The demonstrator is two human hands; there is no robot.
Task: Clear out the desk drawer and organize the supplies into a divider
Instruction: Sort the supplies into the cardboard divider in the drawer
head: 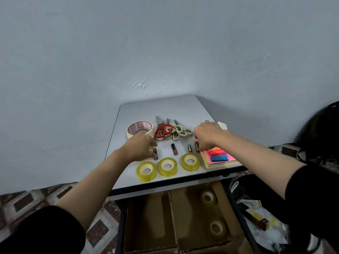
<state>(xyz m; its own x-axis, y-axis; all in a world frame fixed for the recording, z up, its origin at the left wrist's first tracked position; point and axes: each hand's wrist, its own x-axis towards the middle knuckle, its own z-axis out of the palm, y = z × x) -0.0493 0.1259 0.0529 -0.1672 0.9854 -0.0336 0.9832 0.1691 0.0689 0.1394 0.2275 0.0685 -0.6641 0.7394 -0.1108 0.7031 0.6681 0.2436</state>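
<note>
Pale blue wall is filling the background, and the grey counter (165, 109) is carrying the sorted supplies; four batteries are lying in a row between the scissors (164, 130) and the clear tape rolls (167, 166), each with its long axis running from the near edge towards the far edge. The left hand (140, 149) is reaching in from the left edge, with its fingers (155, 144) curled and, it looks, pinching the leftmost battery (155, 154) from the side. The right hand (209, 133) is hanging over the rightmost battery (196, 147), just beside the sticky notes (220, 156); its fingers are curling down onto the battery's far end, but the hand is hiding the tips, so I cannot tell whether they are gripping. The two middle batteries (174, 149) are lying untouched, roughly midway between the hands. Below the near edge the drawer is standing open; its cardboard divider (172, 213) is holding two tape rolls (208, 197) in the right compartment. My guess is each hand will be taking its own end of the row.
</note>
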